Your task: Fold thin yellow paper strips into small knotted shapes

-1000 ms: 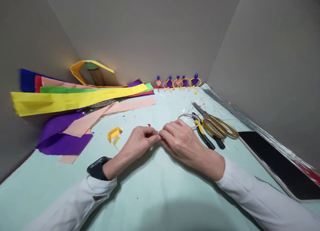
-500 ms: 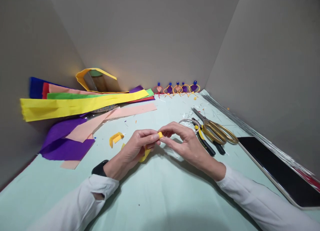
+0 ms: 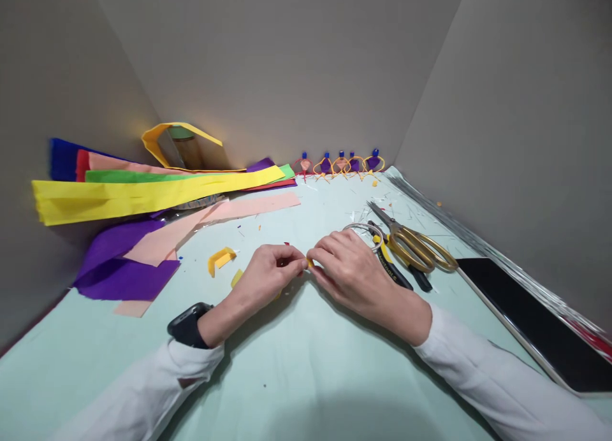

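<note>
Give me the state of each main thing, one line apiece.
Left hand: pinching yellow piece
Right hand: pinching yellow piece
Yellow piece: held, mostly hidden
Scissors: lying, blades look nearly closed
Pliers: handles apart
Tablet: lying, screen dark
Wire coil: looped, partly hidden
Figures: upright, in a row
Purple sheet: curled over

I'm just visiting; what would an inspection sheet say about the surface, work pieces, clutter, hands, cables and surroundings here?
Surface: pale mint covering, small bits scattered on it.
Work pieces: small yellow piece at the fingertips, mostly hidden; five small figures lined up at the back.
Clutter: colored strips at left; yellow scraps; gold-handled scissors, pliers and a black-screened device at right.
Hands: left hand and right hand pinch close together at the piece.
Cables: nothing seen; loose silver wires along the right edge.
Surroundings: gray panels left, back and right.
</note>
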Demonstrator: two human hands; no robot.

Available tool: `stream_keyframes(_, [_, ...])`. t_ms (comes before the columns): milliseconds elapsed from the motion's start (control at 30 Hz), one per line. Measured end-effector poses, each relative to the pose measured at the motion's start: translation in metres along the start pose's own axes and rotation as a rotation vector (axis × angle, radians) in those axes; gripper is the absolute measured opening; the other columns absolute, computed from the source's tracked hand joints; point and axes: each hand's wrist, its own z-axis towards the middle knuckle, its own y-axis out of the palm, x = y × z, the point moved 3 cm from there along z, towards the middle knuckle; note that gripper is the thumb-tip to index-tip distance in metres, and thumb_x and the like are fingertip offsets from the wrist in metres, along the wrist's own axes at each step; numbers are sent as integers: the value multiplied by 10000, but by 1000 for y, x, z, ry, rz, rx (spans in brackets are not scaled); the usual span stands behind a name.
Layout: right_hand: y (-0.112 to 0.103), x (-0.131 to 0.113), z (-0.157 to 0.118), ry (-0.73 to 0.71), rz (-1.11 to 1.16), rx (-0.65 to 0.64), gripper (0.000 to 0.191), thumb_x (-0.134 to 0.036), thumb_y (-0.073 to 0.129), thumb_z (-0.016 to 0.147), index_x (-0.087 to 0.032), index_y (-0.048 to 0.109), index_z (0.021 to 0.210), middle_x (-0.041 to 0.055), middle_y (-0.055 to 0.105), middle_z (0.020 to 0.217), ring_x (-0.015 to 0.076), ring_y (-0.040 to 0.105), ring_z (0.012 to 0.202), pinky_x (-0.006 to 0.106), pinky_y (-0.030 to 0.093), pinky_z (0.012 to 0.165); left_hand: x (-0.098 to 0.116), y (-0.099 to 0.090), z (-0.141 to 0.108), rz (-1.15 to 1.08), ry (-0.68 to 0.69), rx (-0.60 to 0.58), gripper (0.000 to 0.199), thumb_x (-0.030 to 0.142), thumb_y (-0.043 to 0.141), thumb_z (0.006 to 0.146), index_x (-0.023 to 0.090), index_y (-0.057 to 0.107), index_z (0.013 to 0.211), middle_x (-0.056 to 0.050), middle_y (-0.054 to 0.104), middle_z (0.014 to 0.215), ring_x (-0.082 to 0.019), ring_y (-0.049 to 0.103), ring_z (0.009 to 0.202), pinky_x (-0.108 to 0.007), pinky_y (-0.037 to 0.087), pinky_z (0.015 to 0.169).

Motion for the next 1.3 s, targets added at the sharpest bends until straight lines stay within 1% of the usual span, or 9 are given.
stream_keyframes(100, [1, -4, 0, -27, -36, -21, 207, -152, 448, 947, -144, 620, 831, 77, 634, 808, 206, 515, 756, 361, 337, 731, -2, 2, -1, 21, 5, -11, 194, 299, 602, 750, 152, 678, 650, 3, 596, 602, -137, 474, 613, -252, 353, 595])
stream_keyframes(200, [2, -4, -1, -10, 22, 5, 185, -182, 468, 952, -147, 616, 847, 78, 643, 815, 205, 532, 758, 360, 351, 733, -4, 2, -1, -54, -19, -14, 202, 313, 649, 729, 153, 650, 606, 15, 550, 566, -126, 439, 588, -252, 326, 575])
stream_keyframes(333, [1, 3, -2, 173, 350, 110, 101, -242, 581, 923, -156, 617, 964, 66, 669, 868, 188, 587, 793, 325, 416, 726, -7, 0, 0, -319, -70, -53, 272, 372, 695, 742, 157, 636, 586, 37, 463, 531, -97, 357, 530, -253, 260, 525])
stream_keyframes(433, [0, 6, 0, 335, 626, 138, 102, -227, 650, 885, -180, 633, 974, 32, 679, 872, 156, 621, 789, 283, 470, 721, -9, 1, 0, -494, -65, -49, 248, 367, 721, 739, 154, 673, 620, 27, 470, 547, -95, 347, 539, -252, 254, 521])
stream_keyframes(567, [-4, 4, 2, 380, 749, 196, 79, -174, 649, 880, -191, 667, 955, 28, 676, 888, 147, 625, 811, 280, 490, 752, -11, 4, -1, -619, -88, -18, 237, 354, 764, 707, 146, 692, 618, -2, 552, 594, -82, 346, 537, -238, 256, 511])
stream_keyframes(700, [-6, 4, 2, 322, 724, 249, 66, -166, 650, 878, -181, 673, 937, 40, 672, 871, 158, 621, 832, 289, 489, 760, -12, 4, -1, -620, -114, -32, 227, 353, 774, 704, 149, 704, 634, -8, 574, 592, -83, 378, 539, -237, 260, 511])
stream_keyframes(867, [-4, 7, 0, 221, 621, 242, 22, -194, 634, 891, -177, 646, 899, 45, 679, 843, 163, 616, 795, 289, 469, 729, -14, -3, 2, -496, -108, -35, 179, 300, 779, 688, 146, 703, 636, 3, 570, 566, -89, 391, 545, -246, 270, 534])
stream_keyframes(1067, [2, 8, -2, 85, 376, 129, 73, -193, 575, 915, -157, 637, 926, 59, 664, 855, 168, 589, 770, 307, 406, 722, -13, -3, 2, -402, -107, -86, 178, 300, 757, 705, 137, 692, 672, 15, 562, 562, -88, 397, 543, -245, 266, 537])
stream_keyframes(1300, [3, 6, -4, -7, 188, 20, 153, -170, 493, 931, -132, 641, 929, 68, 642, 825, 186, 573, 767, 319, 377, 733, -12, 2, 2, -310, -107, -71, 221, 329, 731, 694, 135, 640, 640, 30, 516, 562, -88, 394, 550, -236, 289, 541])
